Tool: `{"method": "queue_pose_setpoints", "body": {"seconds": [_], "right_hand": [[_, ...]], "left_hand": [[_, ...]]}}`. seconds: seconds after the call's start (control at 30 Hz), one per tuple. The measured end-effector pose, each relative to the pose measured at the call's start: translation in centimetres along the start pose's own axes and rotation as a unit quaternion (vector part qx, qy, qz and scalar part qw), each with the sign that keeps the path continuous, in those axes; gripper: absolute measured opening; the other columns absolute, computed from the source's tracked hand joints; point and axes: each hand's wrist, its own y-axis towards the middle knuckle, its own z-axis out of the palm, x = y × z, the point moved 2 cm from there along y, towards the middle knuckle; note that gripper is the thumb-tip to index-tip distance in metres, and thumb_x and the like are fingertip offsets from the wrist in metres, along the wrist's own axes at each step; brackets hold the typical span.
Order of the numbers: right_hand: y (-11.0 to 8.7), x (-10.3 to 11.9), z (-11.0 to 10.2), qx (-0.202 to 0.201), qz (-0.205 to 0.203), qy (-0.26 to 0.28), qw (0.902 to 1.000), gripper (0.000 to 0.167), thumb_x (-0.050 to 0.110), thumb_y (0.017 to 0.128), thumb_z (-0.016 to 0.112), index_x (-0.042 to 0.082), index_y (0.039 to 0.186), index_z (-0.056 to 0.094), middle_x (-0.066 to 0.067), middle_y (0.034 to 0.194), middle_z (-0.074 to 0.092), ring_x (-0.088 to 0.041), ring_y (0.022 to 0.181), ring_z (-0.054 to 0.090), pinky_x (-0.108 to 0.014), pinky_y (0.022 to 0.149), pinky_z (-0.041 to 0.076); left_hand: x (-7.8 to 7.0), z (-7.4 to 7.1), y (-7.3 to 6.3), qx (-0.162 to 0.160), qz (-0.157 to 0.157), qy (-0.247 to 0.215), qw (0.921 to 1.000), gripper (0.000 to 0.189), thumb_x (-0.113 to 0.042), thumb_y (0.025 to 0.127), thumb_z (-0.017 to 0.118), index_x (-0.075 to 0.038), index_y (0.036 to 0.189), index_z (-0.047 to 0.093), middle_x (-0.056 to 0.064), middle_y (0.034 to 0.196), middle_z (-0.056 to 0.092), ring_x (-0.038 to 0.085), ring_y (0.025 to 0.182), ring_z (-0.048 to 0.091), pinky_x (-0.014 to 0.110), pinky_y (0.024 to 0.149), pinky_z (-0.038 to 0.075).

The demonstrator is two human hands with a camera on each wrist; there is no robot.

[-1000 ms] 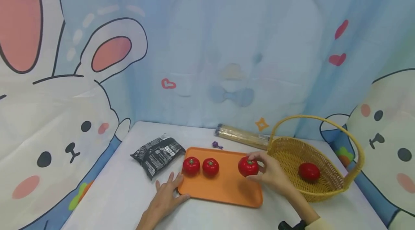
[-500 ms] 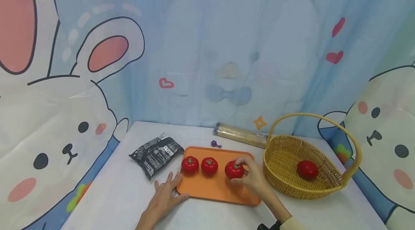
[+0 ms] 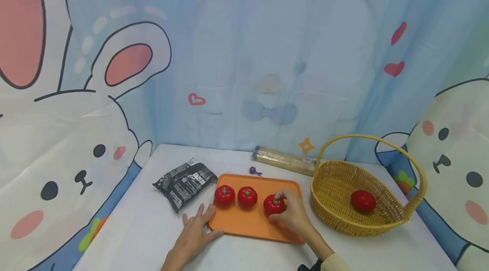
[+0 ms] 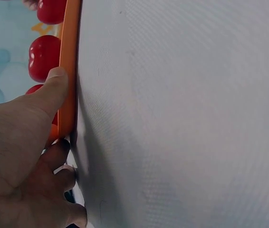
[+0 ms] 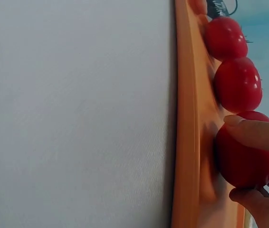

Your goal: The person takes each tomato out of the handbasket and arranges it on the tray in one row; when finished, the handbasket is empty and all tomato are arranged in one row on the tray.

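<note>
My right hand [image 3: 292, 213] grips a red tomato [image 3: 273, 205] between thumb and fingers, low over the right part of the orange tray [image 3: 244, 226]. In the right wrist view the held tomato [image 5: 244, 156] is at or just above the tray surface; contact is hard to tell. Two more tomatoes, the left one [image 3: 224, 196] and the middle one [image 3: 247, 197], sit side by side on the tray's left half. My left hand [image 3: 194, 235] rests at the tray's front left corner, fingers spread. Its thumb [image 4: 53, 90] touches the rim in the left wrist view.
Right of the tray stands a yellow wicker basket [image 3: 340, 224] with a tall handle, holding a red tomato-like fruit [image 3: 363, 201]. A black packet [image 3: 186, 182] lies at the left. Behind the tray are a small purple item [image 3: 254, 171] and a long clear-wrapped bundle [image 3: 284, 160].
My right hand has carried the tomato left and lower over the tray, from near its right edge toward the middle tomato. The left hand has stayed at the corner.
</note>
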Motion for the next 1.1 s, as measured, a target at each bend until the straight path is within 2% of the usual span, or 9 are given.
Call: {"method": "queue_pose_setpoints", "body": {"seconds": [0.27, 0.47, 0.53, 0.77, 1.1], "right_hand": [[1.1, 0.2, 0.4, 0.009, 0.009, -0.019, 0.9997, 0.063, -0.002, 0.062, 0.103, 0.008, 0.102, 0.055, -0.015, 0.122, 0.068, -0.040, 0.121, 0.062, -0.065, 0.109, 0.052], [2.0, 0.3, 0.5, 0.022, 0.019, -0.029, 0.9991, 0.079, 0.003, 0.066, 0.103, 0.002, 0.131, 0.059, -0.018, 0.127, 0.065, -0.040, 0.120, 0.062, -0.062, 0.106, 0.056], [2.2, 0.4, 0.5, 0.027, 0.023, -0.041, 0.9985, 0.081, 0.005, 0.065, 0.104, 0.001, 0.135, 0.061, -0.018, 0.128, 0.066, -0.040, 0.121, 0.062, -0.062, 0.107, 0.055], [2.8, 0.7, 0.5, 0.036, 0.046, -0.060, 0.9965, 0.076, 0.008, 0.067, 0.104, 0.000, 0.131, 0.065, -0.021, 0.133, 0.065, -0.044, 0.130, 0.058, -0.065, 0.113, 0.049], [2.8, 0.4, 0.8, 0.025, 0.040, -0.056, 0.9974, 0.080, 0.012, 0.065, 0.106, -0.004, 0.131, 0.063, -0.022, 0.129, 0.065, -0.044, 0.125, 0.059, -0.065, 0.112, 0.051]], "left_hand": [[0.0, -0.2, 0.1, 0.001, -0.001, 0.002, 1.0000, 0.079, -0.040, 0.090, 0.086, -0.004, 0.154, 0.058, 0.020, 0.161, 0.052, 0.056, 0.150, 0.041, 0.084, 0.121, -0.002], [-0.2, -0.2, 0.1, 0.001, 0.004, 0.000, 1.0000, 0.079, -0.040, 0.090, 0.086, -0.003, 0.154, 0.057, 0.021, 0.160, 0.053, 0.053, 0.153, 0.039, 0.085, 0.120, -0.002], [-0.2, -0.2, 0.1, 0.003, 0.004, -0.001, 1.0000, 0.079, -0.039, 0.090, 0.086, -0.003, 0.154, 0.057, 0.021, 0.160, 0.053, 0.053, 0.153, 0.038, 0.085, 0.120, -0.003], [-0.3, -0.1, 0.1, -0.001, 0.007, 0.000, 1.0000, 0.079, -0.039, 0.091, 0.086, -0.002, 0.154, 0.057, 0.022, 0.160, 0.052, 0.054, 0.153, 0.039, 0.085, 0.120, -0.002], [-0.1, 0.1, 0.0, -0.004, 0.010, 0.009, 0.9999, 0.078, -0.042, 0.091, 0.085, -0.003, 0.153, 0.059, 0.022, 0.159, 0.053, 0.056, 0.150, 0.042, 0.086, 0.119, 0.000]]}}
